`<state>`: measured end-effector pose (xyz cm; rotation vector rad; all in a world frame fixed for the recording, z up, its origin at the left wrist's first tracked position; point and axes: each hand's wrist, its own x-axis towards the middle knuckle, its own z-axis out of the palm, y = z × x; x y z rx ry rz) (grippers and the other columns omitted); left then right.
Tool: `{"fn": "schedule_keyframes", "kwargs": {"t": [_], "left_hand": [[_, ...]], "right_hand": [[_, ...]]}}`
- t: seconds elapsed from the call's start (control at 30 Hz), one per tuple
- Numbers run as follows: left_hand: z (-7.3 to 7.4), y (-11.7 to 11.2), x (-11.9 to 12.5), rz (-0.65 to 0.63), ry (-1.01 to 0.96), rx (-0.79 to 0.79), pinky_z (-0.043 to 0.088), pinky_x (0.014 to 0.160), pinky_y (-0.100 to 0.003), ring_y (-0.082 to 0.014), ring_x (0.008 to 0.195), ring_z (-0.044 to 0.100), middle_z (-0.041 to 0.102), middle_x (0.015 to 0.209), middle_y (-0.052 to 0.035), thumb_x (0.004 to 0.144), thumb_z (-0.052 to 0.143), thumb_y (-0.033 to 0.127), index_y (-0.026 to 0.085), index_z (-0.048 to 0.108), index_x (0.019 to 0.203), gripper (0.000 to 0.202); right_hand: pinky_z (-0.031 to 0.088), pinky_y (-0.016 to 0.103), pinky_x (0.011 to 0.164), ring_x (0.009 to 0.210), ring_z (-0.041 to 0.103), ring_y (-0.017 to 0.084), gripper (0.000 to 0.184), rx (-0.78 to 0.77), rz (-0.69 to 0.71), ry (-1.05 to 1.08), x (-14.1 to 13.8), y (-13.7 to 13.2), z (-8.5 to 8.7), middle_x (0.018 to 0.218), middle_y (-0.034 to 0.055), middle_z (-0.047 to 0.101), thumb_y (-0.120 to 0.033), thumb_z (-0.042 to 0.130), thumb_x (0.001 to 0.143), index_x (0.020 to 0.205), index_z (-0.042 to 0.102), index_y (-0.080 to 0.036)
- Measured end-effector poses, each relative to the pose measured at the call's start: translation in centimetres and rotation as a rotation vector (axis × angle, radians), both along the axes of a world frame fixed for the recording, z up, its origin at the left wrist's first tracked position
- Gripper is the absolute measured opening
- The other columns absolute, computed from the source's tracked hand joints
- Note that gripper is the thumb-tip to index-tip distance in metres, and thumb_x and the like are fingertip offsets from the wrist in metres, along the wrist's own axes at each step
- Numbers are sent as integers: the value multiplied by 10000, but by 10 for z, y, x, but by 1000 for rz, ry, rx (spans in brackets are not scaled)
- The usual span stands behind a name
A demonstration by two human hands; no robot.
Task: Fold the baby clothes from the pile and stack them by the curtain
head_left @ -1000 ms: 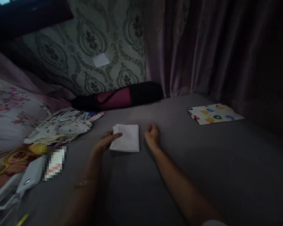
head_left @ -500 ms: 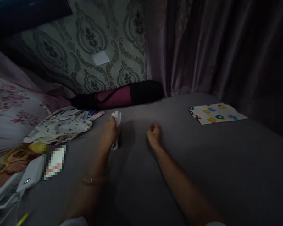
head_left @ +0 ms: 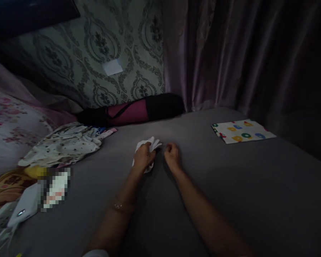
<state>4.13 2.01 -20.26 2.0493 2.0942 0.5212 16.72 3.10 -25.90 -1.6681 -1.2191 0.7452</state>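
My left hand (head_left: 143,157) is closed around a small white cloth (head_left: 153,144), which bunches out above and below the fingers, just over the grey bed sheet (head_left: 203,185). Close to its right, my right hand (head_left: 171,155) rests on the sheet with its fingers curled in; nothing shows in them. The two hands are nearly touching.
A folded cloth with coloured letters (head_left: 242,130) lies flat at the far right. A heap of spotted clothes (head_left: 62,144) sits at the left, beside a floral pillow (head_left: 10,132). A dark and maroon roll (head_left: 133,110) lies against the patterned wall. Curtains (head_left: 230,53) hang behind.
The white cloth lay folded flat a second ago; my left hand picked it up, and now holds it bunched and nearer my right hand, which stayed put.
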Motion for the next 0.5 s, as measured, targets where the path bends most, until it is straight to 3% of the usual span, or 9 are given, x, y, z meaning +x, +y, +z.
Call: {"fn": "schedule_keyframes", "kwargs": {"t": [0.23, 0.43, 0.5], "left_hand": [[5, -2, 0, 51, -7, -60, 437, 711, -272, -239, 925, 656, 710, 994, -107, 852, 537, 392, 207, 603, 1179, 381], [11, 3, -8, 52, -243, -105, 438, 579, -253, -172, 587, 643, 691, 691, -57, 946, 260, 522, 163, 639, 1054, 533], [13, 6, -12, 62, -248, -42, 460, 603, -262, -176, 611, 653, 696, 720, -66, 958, 235, 490, 156, 644, 1028, 532]], "right_hand": [[441, 277, 806, 905, 630, 201, 307, 50, -63, 5, -1, 3, -8, 956, 98, 698, -208, 407, 869, 1068, 633, -148], [434, 278, 766, 870, 624, 207, 288, 34, -50, 5, -1, 3, -5, 940, 99, 688, -209, 407, 876, 1046, 632, -146], [431, 283, 771, 875, 623, 211, 290, 20, -50, 14, 0, 2, -3, 949, 98, 687, -217, 407, 879, 1051, 630, -148]]}}
